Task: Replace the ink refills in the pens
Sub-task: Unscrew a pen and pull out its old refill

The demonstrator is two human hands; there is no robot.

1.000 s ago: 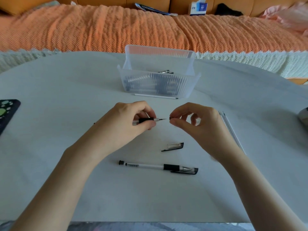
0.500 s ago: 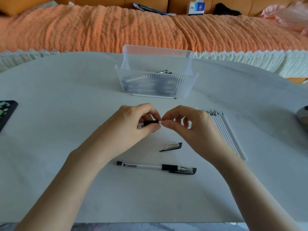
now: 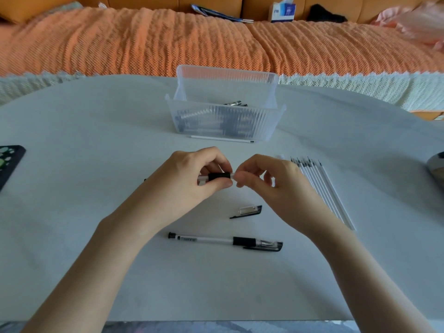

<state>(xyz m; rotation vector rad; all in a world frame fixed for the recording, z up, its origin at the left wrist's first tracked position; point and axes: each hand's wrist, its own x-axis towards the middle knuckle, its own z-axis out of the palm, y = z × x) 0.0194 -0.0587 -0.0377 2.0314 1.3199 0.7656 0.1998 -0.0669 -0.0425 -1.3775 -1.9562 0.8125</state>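
Item in hand: one gel pen [image 3: 217, 176], uncapped, held level over the middle of the table [image 3: 96, 140]. The left hand [image 3: 192, 181] was curled round the barrel, thumb and fingers closed on the black rubber sleeve. The right hand [image 3: 266, 181] pinched the front end between thumb and forefinger, just right of that sleeve, with the tip hidden under the fingers. Whether the nose piece was being turned on or off could not be told. Handling, as judged: light, rigid plastic. The clear barrel looked slick, so the rubber sleeve seemed the proper place to grip. The small nose piece looked easy to drop and called for a fingertip pinch. Spare refills [image 3: 322, 188] lay in a tight row just right of the right hand. They were thin white tubes, likely bendy with delicate points, and best lifted singly near the middle. A loose cap [image 3: 247, 211] lay near the hands, on the nearer side. A capped pen [image 3: 223, 241] lay nearer again, lengthwise left to right. At the far side stood a clear ribbed basket [image 3: 225, 69] with more pens inside, and a single refill [image 3: 221, 138] lay along its near wall.
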